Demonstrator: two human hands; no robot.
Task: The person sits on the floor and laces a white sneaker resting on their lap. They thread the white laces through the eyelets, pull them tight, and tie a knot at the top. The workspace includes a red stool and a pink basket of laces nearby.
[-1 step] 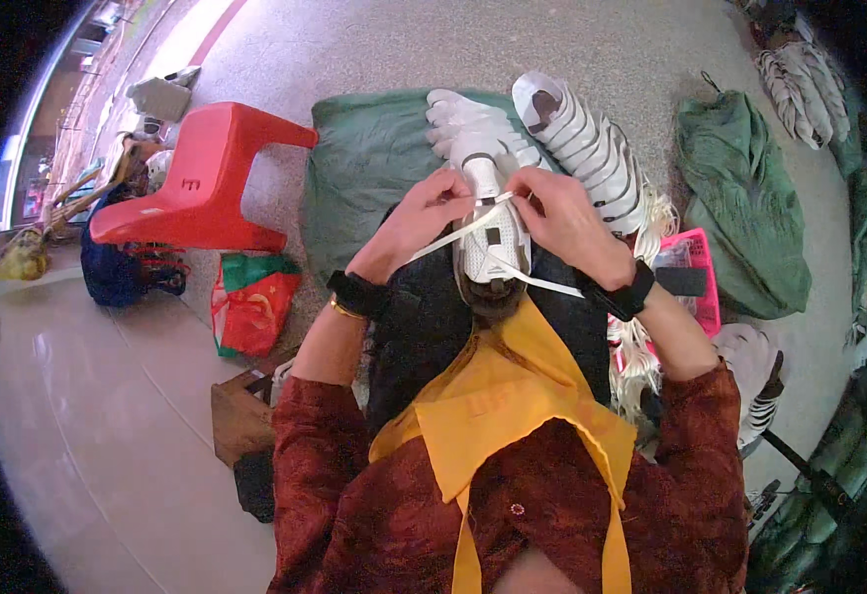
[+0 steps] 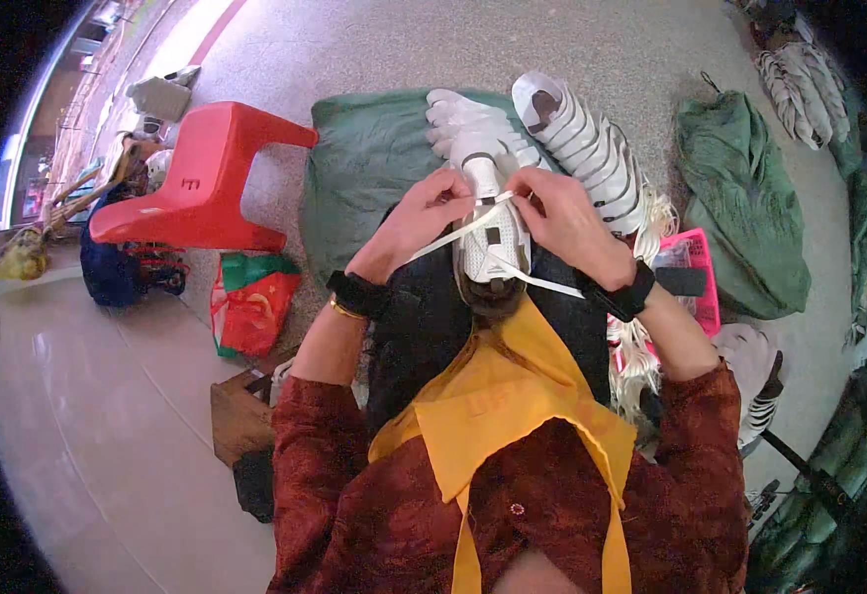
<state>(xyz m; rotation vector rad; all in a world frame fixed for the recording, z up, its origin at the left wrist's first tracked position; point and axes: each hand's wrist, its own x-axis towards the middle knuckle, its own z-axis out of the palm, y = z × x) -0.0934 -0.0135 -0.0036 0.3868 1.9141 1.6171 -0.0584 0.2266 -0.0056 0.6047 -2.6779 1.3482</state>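
Note:
A white mesh shoe upper point(image 2: 477, 255) with a dark collar lies lengthwise between my knees. My left hand point(image 2: 422, 220) is closed at its left edge, thumb and fingers pinching near the eyelets. On the other side, my right hand point(image 2: 567, 226) pinches a flat white shoelace point(image 2: 443, 241) at the upper's right edge. That lace crosses the upper slantwise and passes below my left hand. A second length of lace runs from the upper's middle toward my right wrist. My fingertips partly hide the eyelets.
White uppers point(image 2: 473, 124) lie on a green cloth point(image 2: 359, 148) ahead, beside a nested row of uppers point(image 2: 602, 158). A red plastic chair point(image 2: 196, 188) is at left. To the right are a pink basket point(image 2: 708, 282), loose laces point(image 2: 634, 361) and a green sack point(image 2: 745, 208).

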